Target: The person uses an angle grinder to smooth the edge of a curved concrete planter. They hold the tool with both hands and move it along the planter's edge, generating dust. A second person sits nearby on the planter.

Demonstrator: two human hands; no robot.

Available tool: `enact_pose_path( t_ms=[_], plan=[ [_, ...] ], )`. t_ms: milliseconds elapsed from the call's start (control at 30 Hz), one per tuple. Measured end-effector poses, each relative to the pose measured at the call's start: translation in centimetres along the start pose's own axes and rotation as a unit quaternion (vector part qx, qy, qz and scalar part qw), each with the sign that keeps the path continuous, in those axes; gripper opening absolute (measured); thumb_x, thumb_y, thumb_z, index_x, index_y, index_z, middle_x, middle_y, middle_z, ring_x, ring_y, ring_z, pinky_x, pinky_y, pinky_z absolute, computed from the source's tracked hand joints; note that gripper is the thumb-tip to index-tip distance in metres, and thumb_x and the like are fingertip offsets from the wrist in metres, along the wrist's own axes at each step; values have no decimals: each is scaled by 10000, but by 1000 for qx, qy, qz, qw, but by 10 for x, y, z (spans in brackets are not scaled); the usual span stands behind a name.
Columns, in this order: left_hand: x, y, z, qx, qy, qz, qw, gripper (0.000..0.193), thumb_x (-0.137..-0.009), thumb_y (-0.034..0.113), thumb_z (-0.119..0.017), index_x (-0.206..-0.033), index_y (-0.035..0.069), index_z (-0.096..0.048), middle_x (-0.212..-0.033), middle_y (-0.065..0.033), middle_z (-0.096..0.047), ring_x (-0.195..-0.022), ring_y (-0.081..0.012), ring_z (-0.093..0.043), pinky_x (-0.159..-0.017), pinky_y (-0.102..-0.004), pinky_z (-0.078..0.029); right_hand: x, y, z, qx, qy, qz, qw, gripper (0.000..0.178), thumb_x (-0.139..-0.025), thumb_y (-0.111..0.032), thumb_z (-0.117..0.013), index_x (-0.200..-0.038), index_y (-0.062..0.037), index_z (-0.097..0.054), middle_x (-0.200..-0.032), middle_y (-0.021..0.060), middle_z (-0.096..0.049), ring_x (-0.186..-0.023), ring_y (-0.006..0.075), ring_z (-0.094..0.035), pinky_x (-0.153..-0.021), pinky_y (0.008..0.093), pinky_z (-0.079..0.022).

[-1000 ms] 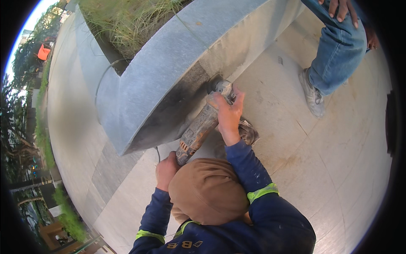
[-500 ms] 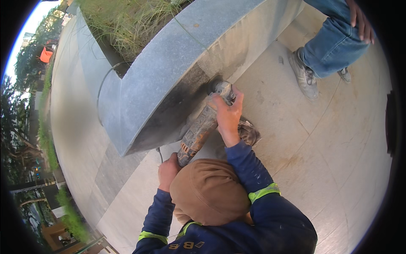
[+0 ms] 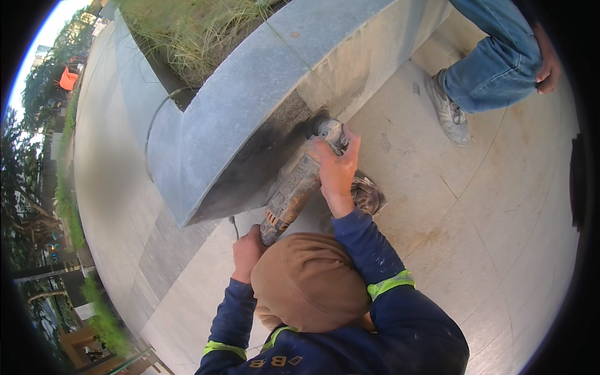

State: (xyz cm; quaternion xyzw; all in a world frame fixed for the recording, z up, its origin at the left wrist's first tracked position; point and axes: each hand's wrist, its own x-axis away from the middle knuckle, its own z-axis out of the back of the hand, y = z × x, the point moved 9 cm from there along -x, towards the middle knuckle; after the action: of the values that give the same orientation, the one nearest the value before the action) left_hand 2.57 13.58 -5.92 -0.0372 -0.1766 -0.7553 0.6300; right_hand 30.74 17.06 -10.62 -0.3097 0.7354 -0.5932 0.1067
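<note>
A dusty, worn angle grinder (image 3: pixel 290 197) with orange vents lies slantwise between my hands. My left hand (image 3: pixel 248 252) is closed round its rear end, where a thin cable hangs beside it. Farther forward, my right hand (image 3: pixel 338 167) wraps the front of the tool just behind its metal head. The grinder's disc end meets the side face of a grey stone planter wall (image 3: pixel 275 147), which is darkened along this stretch. How exactly the disc touches the stone is hard to make out.
Grass (image 3: pixel 187 37) grows inside the planter, and a cable (image 3: pixel 150 134) runs over its rim. Another person's jeans leg (image 3: pixel 494 69) and dusty shoe (image 3: pixel 451 112) are at the upper right. A brown shoe (image 3: pixel 369 194) rests beside my right forearm. Pale paving slabs (image 3: pixel 462 231) surround the wall.
The other person's leg and hand at the upper right have shifted, the hand going lower and off the knee. My hands and the grinder stay almost where they were.
</note>
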Motion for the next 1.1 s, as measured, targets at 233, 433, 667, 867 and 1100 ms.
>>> enact_pose_path(
  t_ms=[233, 433, 667, 867, 1100],
  plan=[
    [5, 8, 34, 70, 82, -38, 993, 366, -689, 258, -762, -896, 35, -559, -713, -225, -643, -709, -436, -640, -627, -502, -502, 20, -83, -30, -64, -95, 117, 987, 671, -870, -83, -690, -1415, 72, -332, -1278, 170, -462, -1142, 185, -496, -982, 314, -440],
    [3, 1, 13, 11, 25, -19, 999, 397, -688, 291, -794, -872, 38, -548, -707, -223, -638, -710, -434, -641, -618, -499, -497, 15, -38, -18, -74, -48, -10, 996, 693, -828, -117, -747, -1371, 106, -380, -1246, 191, -500, -1167, 221, -493, -1028, 345, -402],
    [6, 6, 25, 36, 63, -37, 997, 367, -690, 261, -786, -878, 42, -559, -712, -213, -644, -702, -429, -643, -602, -484, -502, 20, -65, -21, -50, -52, 91, 993, 687, -822, -127, -761, -1352, 111, -394, -1221, 192, -510, -1152, 223, -498, -997, 351, -432],
    [8, -3, 35, 50, 116, -52, 991, 322, -684, 212, -763, -881, 38, -576, -699, -195, -645, -683, -422, -644, -585, -462, -510, 38, -98, -34, -76, -101, 136, 983, 708, -845, -117, -735, -1399, 96, -350, -1264, 181, -481, -1160, 208, -485, -1015, 340, -412],
    [9, 0, 25, 51, 94, -56, 993, 387, -680, 286, -800, -890, 50, -578, -697, -193, -644, -669, -421, -638, -586, -474, -504, 35, -85, -29, -113, -93, 72, 987, 657, -869, -72, -697, -1407, 73, -349, -1241, 153, -508, -1114, 174, -518, -984, 310, -440]
  ],
)
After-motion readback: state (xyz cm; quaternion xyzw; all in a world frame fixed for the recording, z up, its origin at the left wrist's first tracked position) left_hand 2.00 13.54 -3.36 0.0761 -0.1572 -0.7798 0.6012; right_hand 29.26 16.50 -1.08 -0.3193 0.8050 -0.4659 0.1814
